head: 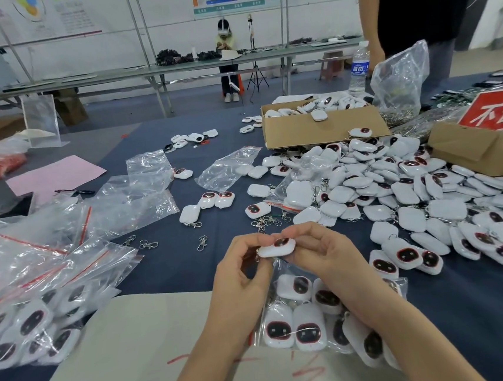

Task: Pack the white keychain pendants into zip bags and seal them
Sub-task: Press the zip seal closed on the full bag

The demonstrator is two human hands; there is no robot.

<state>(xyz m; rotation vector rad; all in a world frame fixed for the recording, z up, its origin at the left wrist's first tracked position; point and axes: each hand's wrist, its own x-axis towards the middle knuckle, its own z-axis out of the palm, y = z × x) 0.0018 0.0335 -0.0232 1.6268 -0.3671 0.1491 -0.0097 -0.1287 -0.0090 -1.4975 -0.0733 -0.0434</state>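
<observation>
My left hand and my right hand together pinch one white keychain pendant with a dark oval face, held above the table in the lower middle. Under my right forearm lies a clear zip bag with several pendants inside. A big heap of loose white pendants covers the table to the right. Filled zip bags lie at the left, and empty zip bags are spread behind them.
A cardboard box of pendants stands at the back right, a second box with a red sign beside it. Loose metal clasps lie mid-table. A water bottle, a plastic bag of hardware and a standing person are behind.
</observation>
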